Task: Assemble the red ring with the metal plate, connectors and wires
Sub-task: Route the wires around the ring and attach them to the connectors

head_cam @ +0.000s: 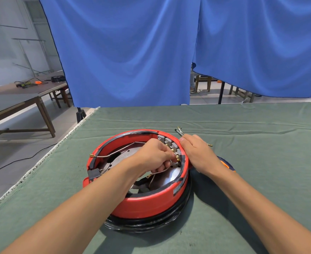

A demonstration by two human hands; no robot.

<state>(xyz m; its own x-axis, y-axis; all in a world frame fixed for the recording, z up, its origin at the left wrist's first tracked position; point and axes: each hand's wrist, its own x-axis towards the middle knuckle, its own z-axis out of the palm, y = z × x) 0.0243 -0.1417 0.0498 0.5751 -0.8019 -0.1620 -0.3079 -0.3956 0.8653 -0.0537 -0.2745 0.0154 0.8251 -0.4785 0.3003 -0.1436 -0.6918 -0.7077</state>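
Note:
The red ring (151, 204) lies on the green cloth, with a shiny metal plate (127, 154) inside it. Grey connector blocks with brass terminals (171, 145) line its inner right wall. My left hand (155, 154) reaches inside the ring, fingers pinched on a thin white wire (158, 173) at the brass terminals. My right hand (197, 153) rests on the ring's outer right rim, steadying it. Another white wire (112, 154) with a brass end crosses the plate to the left rim. Loose wires (179, 131) lie just beyond my right hand.
The green-covered table (252, 136) stretches right and back; its left edge runs diagonally toward me. An orange and dark tool (226, 163) lies under my right wrist. Blue curtains (132, 52) hang behind. Wooden tables (31, 99) stand at far left.

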